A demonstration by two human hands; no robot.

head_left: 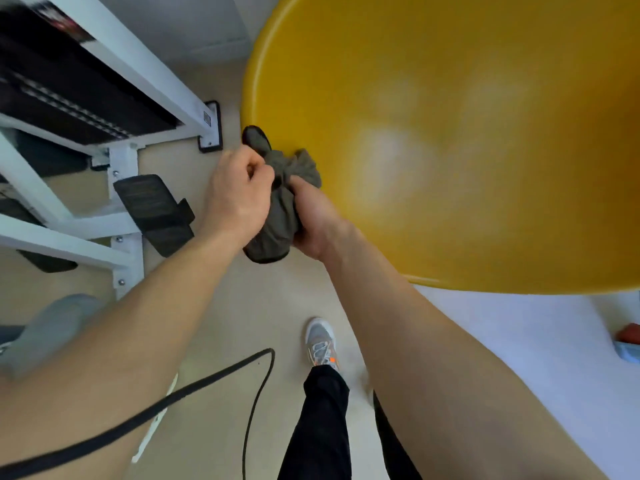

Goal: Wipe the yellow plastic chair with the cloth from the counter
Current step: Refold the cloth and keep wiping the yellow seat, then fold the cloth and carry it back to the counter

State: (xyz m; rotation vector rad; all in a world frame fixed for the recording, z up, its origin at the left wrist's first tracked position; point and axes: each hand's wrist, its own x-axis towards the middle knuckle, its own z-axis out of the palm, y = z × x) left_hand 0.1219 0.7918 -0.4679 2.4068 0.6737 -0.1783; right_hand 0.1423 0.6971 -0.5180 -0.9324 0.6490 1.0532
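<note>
Both hands — left (239, 188), right (313, 220) — curl their fingers round the bunched cloth (282, 206), likely regathering it; the chair (450, 140) rim lies just beyond.

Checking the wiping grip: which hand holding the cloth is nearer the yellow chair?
The right hand, gripping the grey cloth right at the rim of the yellow chair; the left hand pinches the cloth from the far side, over the floor.

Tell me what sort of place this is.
Probably a gym or workout room: a white steel machine frame with black foot pedals and what looks like a weight stack stands on the pale floor beside the yellow chair.
</note>
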